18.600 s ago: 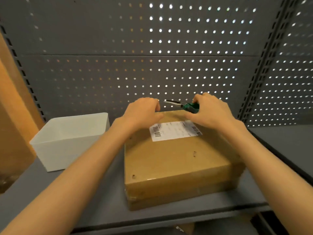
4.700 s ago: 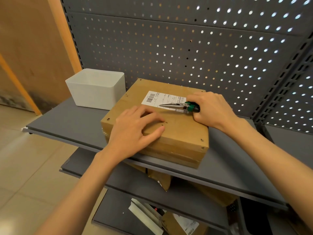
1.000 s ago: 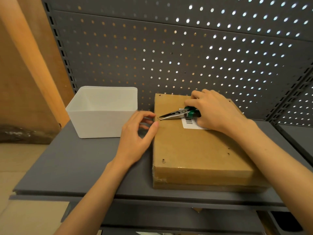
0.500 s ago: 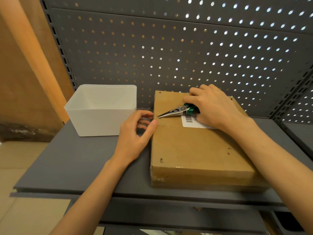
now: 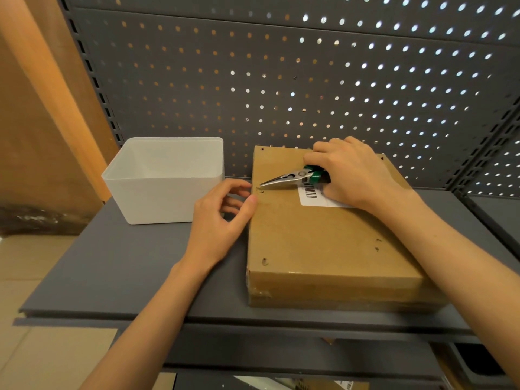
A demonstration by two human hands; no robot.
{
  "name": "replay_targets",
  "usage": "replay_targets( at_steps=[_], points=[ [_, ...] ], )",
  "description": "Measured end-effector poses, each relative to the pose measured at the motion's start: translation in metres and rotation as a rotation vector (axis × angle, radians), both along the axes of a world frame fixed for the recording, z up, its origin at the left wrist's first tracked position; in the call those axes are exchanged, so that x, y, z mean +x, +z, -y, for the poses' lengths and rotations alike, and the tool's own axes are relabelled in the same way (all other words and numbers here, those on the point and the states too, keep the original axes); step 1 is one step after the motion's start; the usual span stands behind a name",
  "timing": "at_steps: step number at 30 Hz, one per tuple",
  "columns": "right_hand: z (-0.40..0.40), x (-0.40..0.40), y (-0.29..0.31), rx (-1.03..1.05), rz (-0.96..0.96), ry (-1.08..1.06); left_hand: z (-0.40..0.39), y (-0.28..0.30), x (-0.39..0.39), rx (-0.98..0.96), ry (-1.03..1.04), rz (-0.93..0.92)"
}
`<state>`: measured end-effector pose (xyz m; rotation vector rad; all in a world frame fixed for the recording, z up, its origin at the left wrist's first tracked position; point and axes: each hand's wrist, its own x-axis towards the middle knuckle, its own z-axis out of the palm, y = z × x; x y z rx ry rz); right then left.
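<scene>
— Is any writing showing anywhere?

— A white label (image 5: 318, 200) is lying on top of the cardboard box (image 5: 323, 243), in the far half, between its left and right edges. A black barcode (image 5: 310, 191) is running across the label's left end.

— Are any words or digits coming through?

— No, the print is coming out too small to read, and the right hand (image 5: 354, 173), gripping the pliers (image 5: 292, 178), is covering the label's far right part.

— Anything else?

— Printed paper (image 5: 347, 385) is peeking out under the shelf's front edge, but it is not reading either.
</scene>
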<state>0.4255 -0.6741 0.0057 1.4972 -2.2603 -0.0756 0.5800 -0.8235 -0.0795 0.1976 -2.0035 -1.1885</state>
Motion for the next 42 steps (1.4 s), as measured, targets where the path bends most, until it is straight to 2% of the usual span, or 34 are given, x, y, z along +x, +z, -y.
replay_targets(
  at_steps=[20, 31, 42],
  points=[
    [0.002, 0.009, 0.001, -0.085, 0.084, -0.063, 0.001, -0.002, -0.002, 0.008, 0.016, -0.019],
    [0.055, 0.037, 0.021, -0.058, 0.095, -0.069, 0.003, -0.008, -0.002, -0.04, 0.041, 0.023],
    [0.087, 0.042, 0.014, -0.034, 0.065, -0.086, 0.004, -0.008, -0.003, -0.019, 0.033, 0.006]
  ],
)
